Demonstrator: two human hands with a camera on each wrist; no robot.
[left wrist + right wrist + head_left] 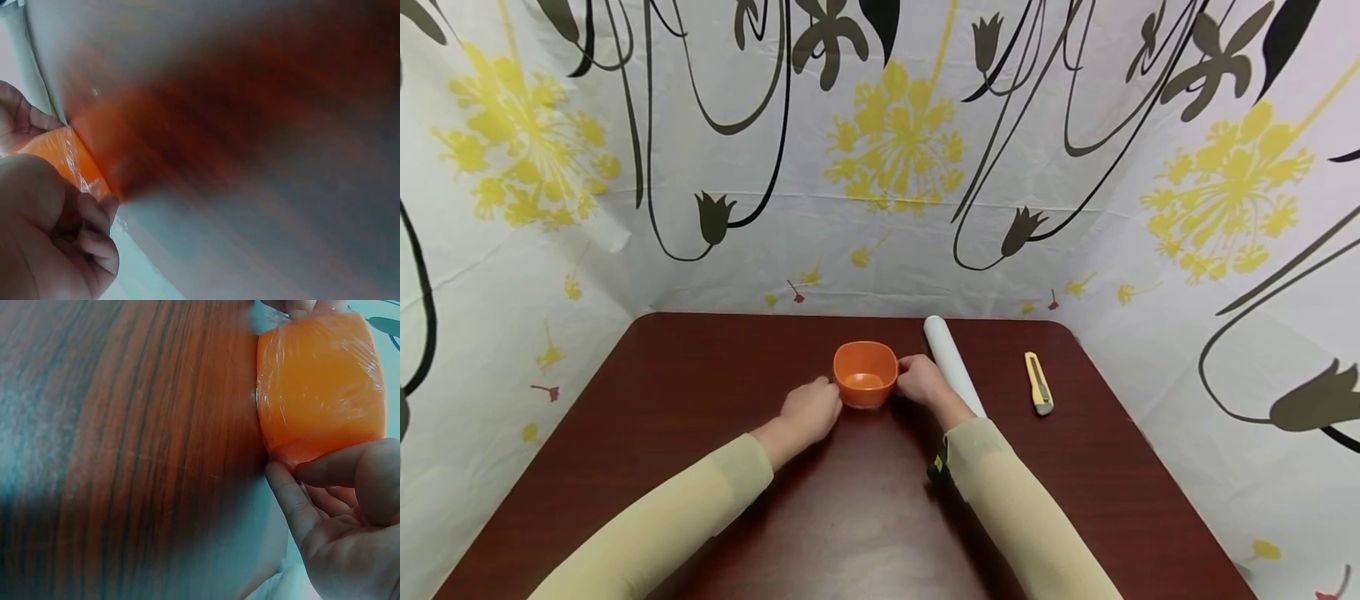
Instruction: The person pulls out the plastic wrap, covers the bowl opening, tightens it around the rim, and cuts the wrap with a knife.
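An orange bowl (865, 375) stands upright near the far side of the dark wooden table, between both hands. Clear cling film (319, 381) covers its top, wrinkled along the rim. At the bowl's left side is my left hand (811, 408), its curled fingers pinching the film's edge; in the left wrist view, film (78, 165) shows beside those fingers. My right hand (920, 379) is at the opposite side. In the right wrist view the right thumb and index finger pinch film low at the bowl's rim. The bowl's outer sides are partly hidden by the hands.
A white roll (953, 362) lies just right of the right hand, partly behind that forearm. Farther right lies a yellow utility knife (1039, 383). A small dark item (937, 468) shows by the right cuff. Patterned fabric (880, 258) hangs behind the table (737, 358).
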